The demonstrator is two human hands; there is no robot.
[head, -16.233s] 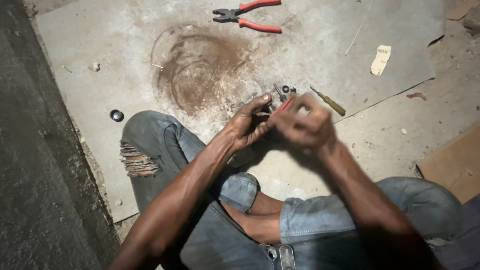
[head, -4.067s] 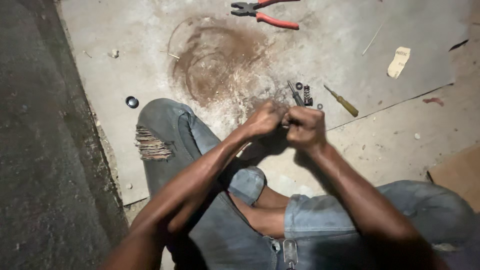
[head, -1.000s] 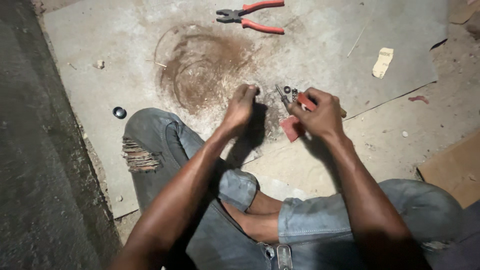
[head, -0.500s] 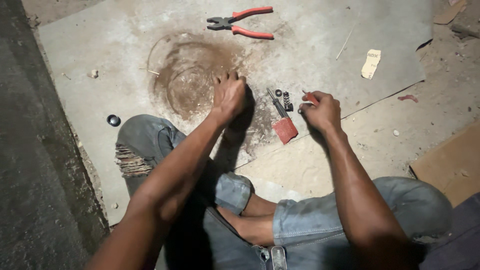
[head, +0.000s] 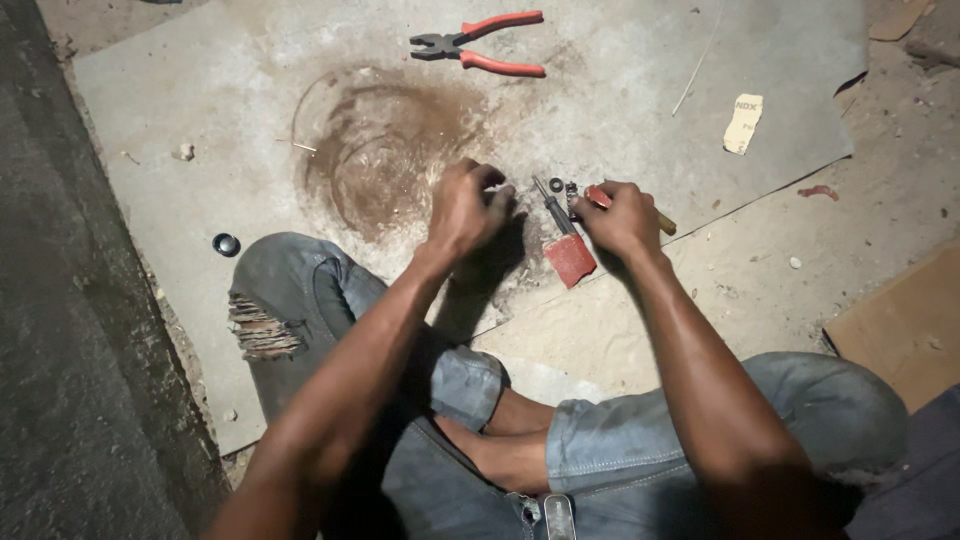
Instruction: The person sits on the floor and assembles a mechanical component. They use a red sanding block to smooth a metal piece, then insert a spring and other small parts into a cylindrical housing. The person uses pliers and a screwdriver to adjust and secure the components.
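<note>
Right hand [head: 622, 218] grips a small red-tipped part; left hand [head: 466, 208], now separated, presses fingers-down on the grey board [head: 250, 120], grip unclear.

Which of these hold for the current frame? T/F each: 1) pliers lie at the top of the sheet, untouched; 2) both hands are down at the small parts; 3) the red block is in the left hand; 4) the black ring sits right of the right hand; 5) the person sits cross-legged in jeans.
1. True. The red-handled pliers lie at the far edge of the grey sheet, away from both hands.
2. True. The left hand and right hand are low on the sheet by the small dark parts.
3. False. The red block lies on the sheet between the hands, held by neither.
4. False. The black ring lies far left, beside the torn knee.
5. True.
</note>
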